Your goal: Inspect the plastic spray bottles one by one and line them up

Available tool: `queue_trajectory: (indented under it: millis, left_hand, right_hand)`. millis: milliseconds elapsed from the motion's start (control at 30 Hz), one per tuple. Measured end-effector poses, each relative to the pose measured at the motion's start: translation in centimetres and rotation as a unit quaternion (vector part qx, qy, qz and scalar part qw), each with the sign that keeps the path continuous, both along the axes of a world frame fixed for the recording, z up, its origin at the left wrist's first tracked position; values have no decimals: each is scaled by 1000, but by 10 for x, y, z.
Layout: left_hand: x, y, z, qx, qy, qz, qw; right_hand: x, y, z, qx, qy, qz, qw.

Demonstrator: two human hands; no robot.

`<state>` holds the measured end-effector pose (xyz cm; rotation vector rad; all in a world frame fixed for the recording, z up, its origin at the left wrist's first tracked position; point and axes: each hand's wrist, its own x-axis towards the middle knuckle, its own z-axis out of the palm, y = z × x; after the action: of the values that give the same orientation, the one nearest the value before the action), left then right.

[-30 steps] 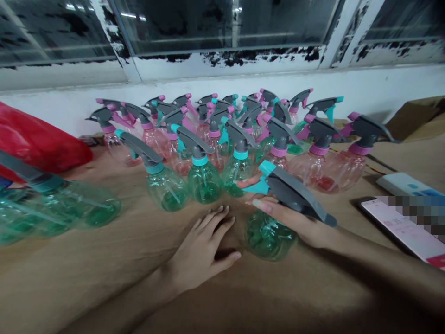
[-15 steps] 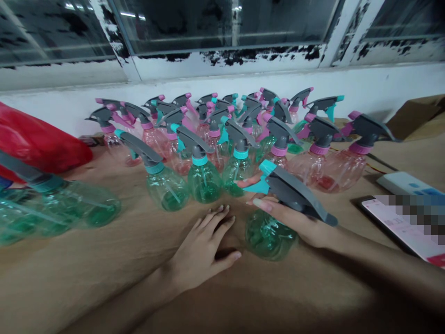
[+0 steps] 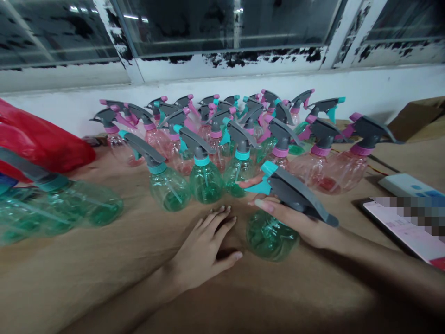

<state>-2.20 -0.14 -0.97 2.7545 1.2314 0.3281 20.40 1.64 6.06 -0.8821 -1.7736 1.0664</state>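
Note:
My right hand (image 3: pixel 295 220) is wrapped around the neck of a green spray bottle (image 3: pixel 269 234) with a grey and teal trigger head, which stands on the brown table (image 3: pixel 114 260). My left hand (image 3: pixel 205 248) lies flat on the table just left of that bottle, fingers stretched out and holding nothing. Behind them stand several green bottles (image 3: pixel 205 178) and several pink bottles (image 3: pixel 342 162), all upright with grey trigger heads.
More green bottles (image 3: pixel 69 206) lie on their sides at the left, below a red plastic bag (image 3: pixel 41 141). A phone (image 3: pixel 406 227) and a white remote-like device (image 3: pixel 406 185) lie at the right. A cardboard box (image 3: pixel 417 118) sits at far right. A white wall and windows run behind.

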Motion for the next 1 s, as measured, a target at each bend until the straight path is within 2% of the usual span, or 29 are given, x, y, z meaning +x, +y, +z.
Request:
queue_trajectory:
  millis: [300, 500, 700, 1000]
  left_hand:
    - [0, 0, 0, 0, 4, -1, 1000]
    - [1, 0, 1, -6, 0, -2, 1000]
    - [1, 0, 2, -6, 2, -2, 1000]
    - [1, -1, 1, -5, -2, 3, 1000]
  right_hand:
    - [-1, -2, 4, 1, -5, -6, 1000]
    - [1, 0, -1, 15, -25, -8, 1000]
    - [7, -1, -2, 37, -80, -55, 995]
    - [6, 1, -7, 22, -36, -7, 999]
